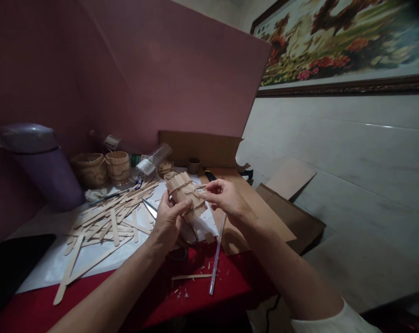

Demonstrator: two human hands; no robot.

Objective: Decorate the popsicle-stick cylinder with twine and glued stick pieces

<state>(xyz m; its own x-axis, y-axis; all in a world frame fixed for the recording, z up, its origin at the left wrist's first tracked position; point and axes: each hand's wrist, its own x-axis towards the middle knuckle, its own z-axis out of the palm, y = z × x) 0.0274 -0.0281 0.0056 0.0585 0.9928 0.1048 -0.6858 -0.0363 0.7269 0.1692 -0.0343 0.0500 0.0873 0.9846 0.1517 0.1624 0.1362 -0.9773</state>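
My left hand (pixel 166 221) is closed around a small holder made of craft sticks (pixel 179 182), tilted above the table, with the thumb pressed on its front. Twine bands circle the holder, and a twine bow (pixel 191 190) sits on its face. At the right side of the bow, my right hand (pixel 226 198) pinches what looks like an end of the twine; the fingertips partly cover it. Beneath the left hand lie scissors (pixel 151 209), their blades showing and their handles partly hidden. A clear glue stick (pixel 216 261) lies below the right hand.
Loose craft sticks (pixel 114 226) are heaped on white paper at the left. Behind them stand two decorated pots (pixel 118 165), a clear plastic bottle (pixel 155 157), a twine ball (pixel 165 167) and a purple container (pixel 50 175). Cardboard (pixel 264 215) lies at the right, beside the wall.
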